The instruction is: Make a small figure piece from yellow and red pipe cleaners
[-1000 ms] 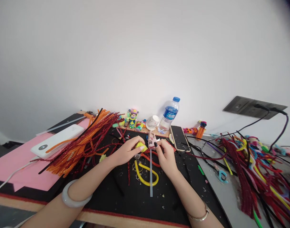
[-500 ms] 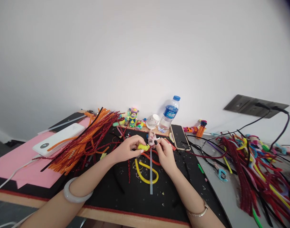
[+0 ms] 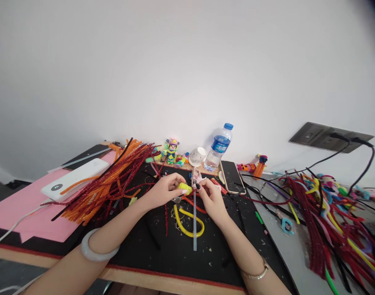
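Observation:
My left hand (image 3: pixel 165 192) pinches a small yellow fuzzy coil (image 3: pixel 185 188) over the black mat (image 3: pixel 175 254). My right hand (image 3: pixel 210 196) meets it from the right, fingers closed on the coil's other end beside a small pink glue gun (image 3: pixel 196 178). A clear glue stick (image 3: pixel 194 223) runs from the gun toward me. Under the hands lie a looped yellow pipe cleaner (image 3: pixel 187 221) and a red one (image 3: pixel 193 204).
A heap of orange and red pipe cleaners (image 3: pixel 113 184) lies left, beside a white power bank (image 3: pixel 75 175) on pink paper (image 3: pixel 24 209). At the back stand small figures (image 3: pixel 171 150), a paper cup (image 3: pixel 197 156), a water bottle (image 3: pixel 218 147) and a phone (image 3: pixel 232 177). Mixed pipe cleaners (image 3: pixel 325 221) cover the right.
Both hands have stayed together over the mat. The yellow coil has turned slightly in the fingers and the view has shifted a little.

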A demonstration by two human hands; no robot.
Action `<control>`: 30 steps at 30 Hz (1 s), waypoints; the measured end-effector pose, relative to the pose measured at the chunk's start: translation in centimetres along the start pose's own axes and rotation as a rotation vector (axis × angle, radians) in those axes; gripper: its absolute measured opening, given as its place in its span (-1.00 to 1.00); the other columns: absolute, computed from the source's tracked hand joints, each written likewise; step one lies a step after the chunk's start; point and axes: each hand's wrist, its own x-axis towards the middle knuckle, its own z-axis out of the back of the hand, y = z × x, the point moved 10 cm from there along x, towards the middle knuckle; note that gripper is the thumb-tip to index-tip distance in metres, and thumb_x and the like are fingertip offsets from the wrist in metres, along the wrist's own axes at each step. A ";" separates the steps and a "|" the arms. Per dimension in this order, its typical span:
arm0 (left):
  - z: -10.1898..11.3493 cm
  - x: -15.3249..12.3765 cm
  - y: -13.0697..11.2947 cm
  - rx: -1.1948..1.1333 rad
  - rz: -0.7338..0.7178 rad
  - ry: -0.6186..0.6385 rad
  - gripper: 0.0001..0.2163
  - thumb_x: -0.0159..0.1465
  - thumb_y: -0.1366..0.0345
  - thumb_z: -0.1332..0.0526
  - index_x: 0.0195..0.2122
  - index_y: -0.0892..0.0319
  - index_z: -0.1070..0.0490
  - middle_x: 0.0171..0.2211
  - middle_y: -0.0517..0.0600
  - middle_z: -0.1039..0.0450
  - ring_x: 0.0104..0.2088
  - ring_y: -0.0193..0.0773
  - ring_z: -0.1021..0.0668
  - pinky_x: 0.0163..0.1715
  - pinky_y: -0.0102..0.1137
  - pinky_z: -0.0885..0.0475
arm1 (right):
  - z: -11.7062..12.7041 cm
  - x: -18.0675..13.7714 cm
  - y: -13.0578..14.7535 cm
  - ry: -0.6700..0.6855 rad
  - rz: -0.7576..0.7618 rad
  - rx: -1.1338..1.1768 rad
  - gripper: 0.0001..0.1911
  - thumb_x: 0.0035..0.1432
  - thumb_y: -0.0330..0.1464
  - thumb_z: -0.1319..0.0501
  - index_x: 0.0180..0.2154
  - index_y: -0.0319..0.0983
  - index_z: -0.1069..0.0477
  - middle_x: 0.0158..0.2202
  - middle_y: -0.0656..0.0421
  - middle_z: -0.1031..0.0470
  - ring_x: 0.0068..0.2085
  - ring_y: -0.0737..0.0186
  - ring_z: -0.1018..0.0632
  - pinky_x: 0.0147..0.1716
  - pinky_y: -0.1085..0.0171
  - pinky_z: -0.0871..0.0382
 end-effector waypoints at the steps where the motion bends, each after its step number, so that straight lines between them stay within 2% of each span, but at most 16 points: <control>1: 0.0 0.0 0.0 0.016 -0.005 0.004 -0.76 0.13 0.20 -0.22 -0.24 0.21 -0.29 -0.36 -0.04 -0.34 -0.35 -0.34 -0.43 -0.31 -0.42 -0.36 | 0.0 0.0 -0.1 0.001 -0.007 0.013 -0.88 0.19 -0.35 -0.02 -0.40 -0.22 -0.23 -0.47 0.24 -0.25 -0.46 0.32 -0.28 -0.46 0.35 -0.15; 6: 0.4 0.1 -0.7 0.070 -0.104 -0.021 -0.77 0.12 0.20 -0.23 -0.28 0.23 -0.37 -0.29 -0.01 -0.27 -0.35 -0.37 -0.40 -0.29 -0.42 -0.38 | 0.0 0.1 -0.7 0.002 -0.024 0.029 -0.89 0.18 -0.34 -0.04 -0.39 -0.21 -0.22 -0.48 0.25 -0.24 -0.47 0.33 -0.28 -0.46 0.35 -0.16; 14: 0.1 0.0 -1.1 0.098 -0.097 0.012 -0.80 0.16 0.24 -0.17 -0.24 0.21 -0.42 -0.29 0.00 -0.32 -0.29 -0.32 -0.43 -0.22 -0.40 -0.37 | 0.1 0.3 -1.0 0.002 -0.039 0.060 -0.89 0.17 -0.35 -0.05 -0.40 -0.22 -0.22 -0.48 0.26 -0.24 -0.49 0.35 -0.26 -0.49 0.36 -0.13; 20: 0.4 0.0 -1.1 0.139 -0.086 -0.015 -0.80 0.17 0.25 -0.15 -0.23 0.19 -0.44 -0.28 0.01 -0.38 -0.29 -0.29 -0.42 -0.26 -0.40 -0.36 | -0.1 0.3 -1.7 0.016 -0.090 0.125 -0.87 0.17 -0.31 -0.06 -0.41 -0.22 -0.22 -0.52 0.29 -0.18 -0.51 0.37 -0.23 -0.52 0.38 -0.09; 30: 0.5 -0.2 -0.9 0.106 -0.001 -0.028 -0.74 0.19 0.18 -0.12 -0.17 0.19 -0.40 -0.49 -0.08 -0.34 -0.49 -0.36 -0.39 -0.46 -0.47 -0.32 | -0.2 0.2 -1.8 0.017 -0.096 0.210 -0.83 0.17 -0.27 -0.08 -0.42 -0.22 -0.22 -0.52 0.29 -0.15 -0.53 0.38 -0.19 -0.55 0.38 -0.06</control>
